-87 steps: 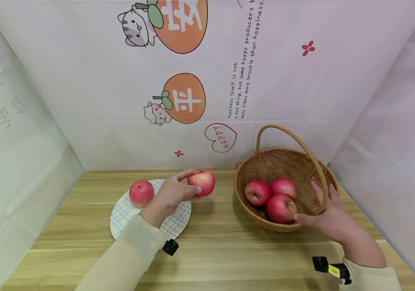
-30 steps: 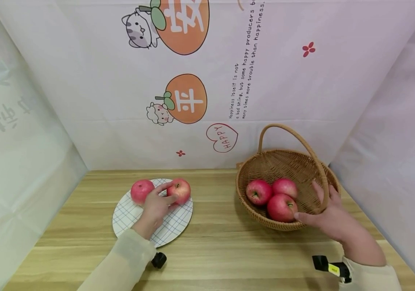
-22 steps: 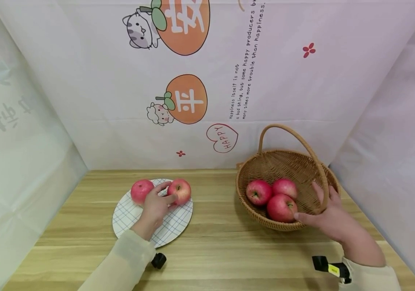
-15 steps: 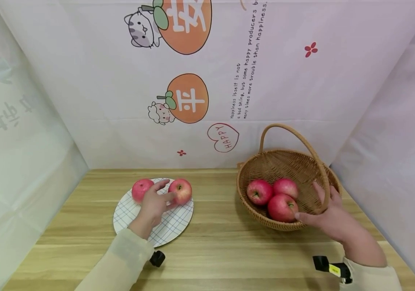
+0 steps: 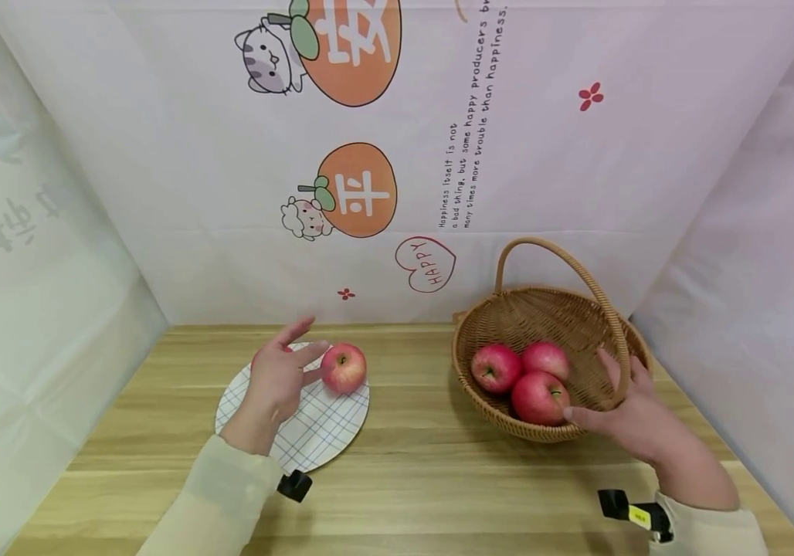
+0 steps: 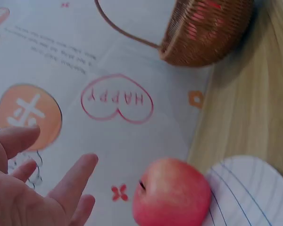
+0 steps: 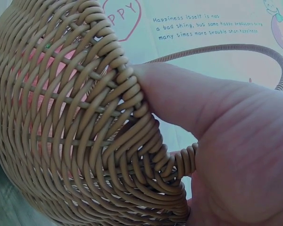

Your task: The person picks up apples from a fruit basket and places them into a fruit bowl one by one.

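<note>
My left hand is over the left half of a round white checked plate, fingers spread and holding nothing. Just right of its fingertips a red apple sits on the plate; the left wrist view shows this apple apart from the fingers. A second apple on the plate is mostly hidden behind the left hand. My right hand grips the right rim of a wicker basket beside the base of its handle. Three red apples lie together in the basket, which leans toward me.
The wooden table runs between plate and basket. A white printed cloth stands behind the table, with more white cloth on both sides. The basket's tall handle arches up over its right part. Black devices are strapped to both wrists.
My left hand carried an apple leftward onto the plate, let go of it, and drew back to the left with its fingers spreading. My right hand and the basket have stayed put.
</note>
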{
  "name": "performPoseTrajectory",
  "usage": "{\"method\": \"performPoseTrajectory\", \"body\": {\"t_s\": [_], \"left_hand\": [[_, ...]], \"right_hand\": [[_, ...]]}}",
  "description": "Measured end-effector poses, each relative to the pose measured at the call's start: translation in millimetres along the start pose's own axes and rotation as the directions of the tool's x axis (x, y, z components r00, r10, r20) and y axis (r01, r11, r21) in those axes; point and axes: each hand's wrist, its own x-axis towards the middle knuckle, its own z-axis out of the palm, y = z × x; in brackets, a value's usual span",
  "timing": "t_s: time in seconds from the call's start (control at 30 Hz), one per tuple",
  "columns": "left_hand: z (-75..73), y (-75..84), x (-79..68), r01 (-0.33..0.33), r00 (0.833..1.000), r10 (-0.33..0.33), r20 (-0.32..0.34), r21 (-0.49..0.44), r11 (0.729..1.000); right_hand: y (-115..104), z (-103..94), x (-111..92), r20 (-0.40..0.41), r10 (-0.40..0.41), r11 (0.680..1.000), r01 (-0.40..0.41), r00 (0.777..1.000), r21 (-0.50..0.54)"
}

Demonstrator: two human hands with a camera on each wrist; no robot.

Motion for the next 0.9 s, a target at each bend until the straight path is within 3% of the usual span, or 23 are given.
{"method": "performPoseTrajectory", "body": {"t_s": [0.2,0.37,0.5,0.7,0.9], "left_hand": [[31.5,11.0,-12.2,0.029,0.984,-0.021,0.178,-0.045,0.999],[61.9,3.1,-17.3,0.037,0.955,-0.01,0.295,-0.085,0.996],[84.6,-13.3,-21.4,0.069,0.923,-0.036,0.383,-0.074,0.995],[121.0,-37.1,-27.3,0.188,0.854,-0.107,0.51,-0.111,0.976],[160.7,-52.4,-29.2,0.261,0.802,-0.119,0.585,-0.163,0.952]], "right_hand": [[-4,4.3,-2,-0.003,-0.005,1.0,0.005,1.0,-0.01],[-12,11.4,-5,-0.061,-0.053,0.997,0.05,0.997,-0.061],[-18,15.2,-6,-0.097,-0.084,0.989,0.071,0.992,-0.126],[-25,17.3,-8,-0.1,-0.087,0.981,0.068,0.991,-0.181],[-27,19.1,-8,-0.106,-0.077,0.978,0.054,0.991,-0.201]]}}
